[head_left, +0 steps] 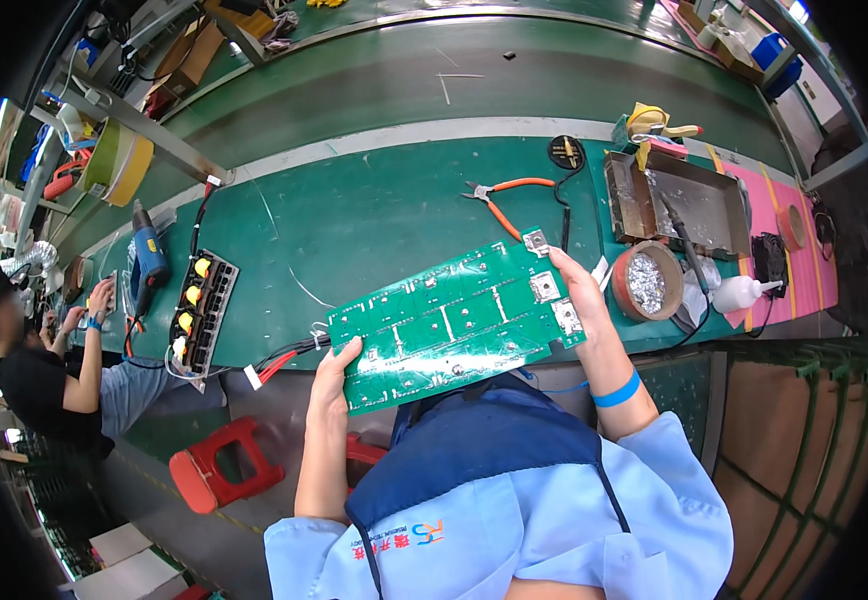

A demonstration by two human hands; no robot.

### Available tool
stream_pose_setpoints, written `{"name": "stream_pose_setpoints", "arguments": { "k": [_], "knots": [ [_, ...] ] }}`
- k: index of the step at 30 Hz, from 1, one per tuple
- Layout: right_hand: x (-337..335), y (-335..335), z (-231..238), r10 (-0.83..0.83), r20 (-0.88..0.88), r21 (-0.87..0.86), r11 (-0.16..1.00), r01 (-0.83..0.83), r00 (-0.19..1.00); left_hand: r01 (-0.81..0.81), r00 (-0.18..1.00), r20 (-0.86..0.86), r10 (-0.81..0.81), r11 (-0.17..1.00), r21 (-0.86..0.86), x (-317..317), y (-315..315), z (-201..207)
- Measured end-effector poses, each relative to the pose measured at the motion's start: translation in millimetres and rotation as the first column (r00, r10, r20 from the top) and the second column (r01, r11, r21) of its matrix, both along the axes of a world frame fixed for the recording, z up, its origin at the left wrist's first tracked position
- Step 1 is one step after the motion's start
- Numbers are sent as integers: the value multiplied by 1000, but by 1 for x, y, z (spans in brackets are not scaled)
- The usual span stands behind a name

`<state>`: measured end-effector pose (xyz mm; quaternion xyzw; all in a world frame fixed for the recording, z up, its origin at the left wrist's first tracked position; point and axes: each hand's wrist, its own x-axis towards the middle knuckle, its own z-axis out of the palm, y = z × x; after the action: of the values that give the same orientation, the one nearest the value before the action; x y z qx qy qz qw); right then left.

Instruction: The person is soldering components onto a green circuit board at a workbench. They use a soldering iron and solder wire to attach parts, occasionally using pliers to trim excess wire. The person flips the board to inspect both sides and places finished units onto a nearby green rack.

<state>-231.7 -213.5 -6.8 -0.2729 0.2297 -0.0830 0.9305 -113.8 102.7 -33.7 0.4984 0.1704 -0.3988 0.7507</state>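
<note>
Between my two hands is a large green circuit board point(434, 325), tilted over the front edge of the bench, with silvery solder spots and metal pads at its right end. My left hand point(331, 385) grips its left edge, thumb on top. My right hand point(582, 295) holds the right end beside the metal pads; a blue band circles that wrist. Black and red wires with a white connector point(253, 377) stick out near the board's left edge. Beyond the board lie orange-handled cutting pliers point(504, 205), jaws apart.
At right stand a round tub point(647, 282) of silvery scraps, a metal tray point(684, 205), a soldering iron point(686, 240) and a white squeeze bottle point(739, 293). Leftward lie another assembly point(201, 315) with yellow parts and a blue heat gun point(150, 255). A co-worker point(54, 370) sits far left, near a red stool point(224, 465).
</note>
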Motion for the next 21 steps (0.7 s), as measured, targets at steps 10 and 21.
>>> {"name": "stream_pose_setpoints", "arguments": {
  "k": [10, 21],
  "knots": [
    [-1, -8, 3, 4, 21, -5, 1000, -4, 1000, -49, 999, 3, 49, 999, 7, -2, -10, 17],
    [0, -21, -5, 48, 18, -51, 998, -47, 999, -39, 989, 144, 45, 998, -47, -7, -4, 16]
  ]
}}
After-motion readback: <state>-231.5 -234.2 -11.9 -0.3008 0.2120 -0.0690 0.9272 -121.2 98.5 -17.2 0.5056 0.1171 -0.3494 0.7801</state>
